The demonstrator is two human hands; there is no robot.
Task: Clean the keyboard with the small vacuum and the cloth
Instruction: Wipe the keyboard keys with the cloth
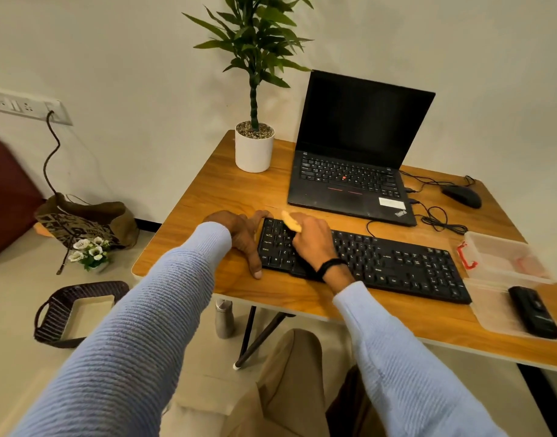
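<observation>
A black keyboard [397, 263] lies across the wooden table [226, 190]. My left hand [244, 236] grips the keyboard's left end, thumb along the front corner and a finger over the back edge. My right hand [311, 241] is over the left block of keys and holds a yellowish cloth [291, 221], of which only a small blurred part sticks out above the fingers. A small black device, possibly the small vacuum [534, 312], lies in a clear plastic tray [491, 316] at the table's right edge.
An open black laptop [352, 171] stands behind the keyboard, with a potted plant [254, 146] to its left and a wired mouse [461, 196] with cables to its right. A clear box with a red clasp [498, 253] sits by the keyboard's right end. A basket [75, 313] is on the floor.
</observation>
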